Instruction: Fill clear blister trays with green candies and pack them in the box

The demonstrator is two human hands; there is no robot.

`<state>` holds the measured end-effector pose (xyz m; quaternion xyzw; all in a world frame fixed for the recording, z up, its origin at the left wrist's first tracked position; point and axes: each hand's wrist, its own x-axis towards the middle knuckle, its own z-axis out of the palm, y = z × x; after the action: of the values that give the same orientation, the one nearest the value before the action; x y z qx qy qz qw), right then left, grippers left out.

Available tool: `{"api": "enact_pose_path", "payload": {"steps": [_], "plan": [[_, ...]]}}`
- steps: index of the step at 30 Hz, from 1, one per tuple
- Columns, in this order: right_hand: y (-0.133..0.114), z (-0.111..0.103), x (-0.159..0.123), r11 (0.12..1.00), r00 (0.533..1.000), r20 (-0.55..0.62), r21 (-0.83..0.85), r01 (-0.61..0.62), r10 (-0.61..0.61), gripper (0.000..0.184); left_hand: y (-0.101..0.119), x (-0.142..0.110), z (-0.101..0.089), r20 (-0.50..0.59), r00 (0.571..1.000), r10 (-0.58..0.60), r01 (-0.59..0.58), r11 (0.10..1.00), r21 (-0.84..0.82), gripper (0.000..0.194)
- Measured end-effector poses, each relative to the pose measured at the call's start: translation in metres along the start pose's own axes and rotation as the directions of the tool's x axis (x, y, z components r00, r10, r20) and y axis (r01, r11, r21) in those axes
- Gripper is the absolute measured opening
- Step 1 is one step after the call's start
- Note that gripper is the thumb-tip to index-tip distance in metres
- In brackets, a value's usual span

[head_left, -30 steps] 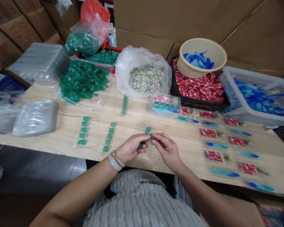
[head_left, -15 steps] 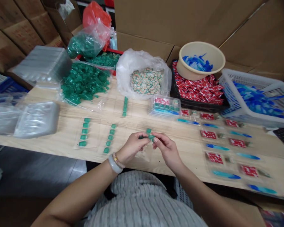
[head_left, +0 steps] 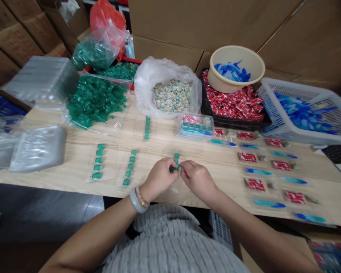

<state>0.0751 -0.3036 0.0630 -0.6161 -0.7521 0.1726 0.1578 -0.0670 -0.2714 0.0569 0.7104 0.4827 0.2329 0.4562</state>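
My left hand (head_left: 161,176) is closed around small green plastic pieces (head_left: 172,168), partly hidden by its fingers. The fingers of my right hand (head_left: 197,181) pinch at another green piece (head_left: 179,168), close against my left fingertips. Beneath both hands lies a clear plastic tray (head_left: 182,156), with one green piece (head_left: 176,156) at its top and a second just below. To the left, clear trays hold columns of several green pieces: one column (head_left: 131,165) near my left hand, another (head_left: 99,160) farther out, and a third (head_left: 147,127) behind.
A heap of green pieces (head_left: 96,99) lies on plastic at the back left. A bag of small printed packets (head_left: 173,96), a black tray of red packets (head_left: 238,104), a beige tub (head_left: 236,86) and a white basket (head_left: 307,131) line the back. Filled trays (head_left: 255,184) cover the right.
My hands have come down closer to the tray. A second green piece now shows below the top one, and my right hand has turned more palm-down. The view has shifted slightly.
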Motion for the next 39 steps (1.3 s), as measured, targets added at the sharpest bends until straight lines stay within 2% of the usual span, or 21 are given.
{"api": "enact_pose_path", "payload": {"steps": [2, 3, 5, 7, 9, 11, 13, 15, 17, 18, 20, 22, 24, 27, 29, 32, 36, 39], "plan": [[0.002, 0.000, -0.001, 0.975, 0.995, -0.012, 0.199, -0.097, 0.101, 0.014, -0.001, 0.001, -0.002, 0.027, 0.999, -0.037, 0.038, 0.998, -0.045, 0.010], [0.004, 0.000, -0.002, 0.926, 0.987, 0.005, 0.344, -0.155, 0.164, 0.012, -0.003, 0.001, -0.004, 0.047, 0.997, -0.060, 0.064, 0.994, -0.088, 0.010], [0.007, -0.001, -0.005, 0.744, 0.963, 0.072, 0.620, -0.248, 0.260, 0.014, -0.006, 0.001, -0.007, 0.128, 0.984, -0.125, 0.151, 0.962, -0.226, 0.008], [0.009, -0.002, -0.009, 0.574, 0.955, 0.117, 0.776, -0.260, 0.274, 0.020, -0.008, 0.001, -0.011, 0.279, 0.937, -0.207, 0.311, 0.860, -0.404, 0.007], [0.009, -0.002, -0.014, 0.499, 0.965, 0.136, 0.835, -0.233, 0.222, 0.027, -0.008, -0.001, -0.013, 0.450, 0.859, -0.245, 0.476, 0.705, -0.525, 0.008], [0.008, 0.000, -0.019, 0.457, 0.971, 0.164, 0.860, -0.227, 0.174, 0.029, -0.006, -0.003, -0.012, 0.559, 0.799, -0.221, 0.561, 0.607, -0.563, 0.009], [0.008, 0.004, -0.023, 0.414, 0.967, 0.193, 0.877, -0.245, 0.163, 0.026, -0.004, -0.006, -0.009, 0.609, 0.774, -0.173, 0.575, 0.594, -0.562, 0.011], [0.013, 0.008, -0.025, 0.396, 0.963, 0.206, 0.880, -0.261, 0.176, 0.023, -0.006, -0.008, -0.006, 0.612, 0.774, -0.161, 0.561, 0.623, -0.545, 0.013], [0.020, 0.013, -0.027, 0.440, 0.957, 0.175, 0.859, -0.264, 0.231, 0.023, -0.013, -0.009, -0.004, 0.538, 0.816, -0.211, 0.523, 0.665, -0.533, 0.018], [0.024, 0.016, -0.028, 0.502, 0.954, 0.129, 0.827, -0.255, 0.272, 0.023, -0.017, -0.010, -0.004, 0.481, 0.842, -0.243, 0.502, 0.679, -0.536, 0.020], [0.031, 0.023, -0.027, 0.690, 0.954, 0.007, 0.689, -0.223, 0.301, 0.020, -0.027, -0.011, -0.002, 0.382, 0.875, -0.299, 0.478, 0.665, -0.574, 0.023], [0.033, 0.032, -0.024, 0.861, 0.973, -0.064, 0.481, -0.163, 0.221, 0.016, -0.035, -0.012, 0.000, 0.346, 0.870, -0.351, 0.492, 0.595, -0.636, 0.021], [0.031, 0.042, -0.019, 0.952, 0.992, -0.049, 0.289, -0.099, 0.118, 0.015, -0.039, -0.012, 0.002, 0.342, 0.850, -0.401, 0.518, 0.517, -0.681, 0.022], [0.023, 0.055, -0.009, 0.996, 0.997, 0.020, 0.045, -0.081, 0.080, 0.016, -0.043, -0.011, 0.006, 0.335, 0.836, -0.435, 0.528, 0.467, -0.709, 0.027], [0.018, 0.061, -0.004, 0.993, 0.994, 0.062, -0.090, -0.079, 0.085, 0.017, -0.046, -0.012, 0.007, 0.334, 0.849, -0.409, 0.512, 0.479, -0.713, 0.028], [0.014, 0.065, 0.000, 0.976, 0.994, 0.076, -0.208, -0.065, 0.082, 0.021, -0.051, -0.013, 0.008, 0.323, 0.880, -0.347, 0.469, 0.530, -0.707, 0.028], [0.015, 0.066, 0.005, 0.965, 0.991, 0.097, -0.254, -0.066, 0.093, 0.021, -0.055, -0.013, 0.007, 0.303, 0.896, -0.325, 0.440, 0.562, -0.700, 0.027], [0.019, 0.062, 0.006, 0.985, 0.987, 0.121, -0.152, -0.088, 0.107, 0.016, -0.054, -0.013, 0.005, 0.299, 0.888, -0.350, 0.451, 0.537, -0.712, 0.029]]}}
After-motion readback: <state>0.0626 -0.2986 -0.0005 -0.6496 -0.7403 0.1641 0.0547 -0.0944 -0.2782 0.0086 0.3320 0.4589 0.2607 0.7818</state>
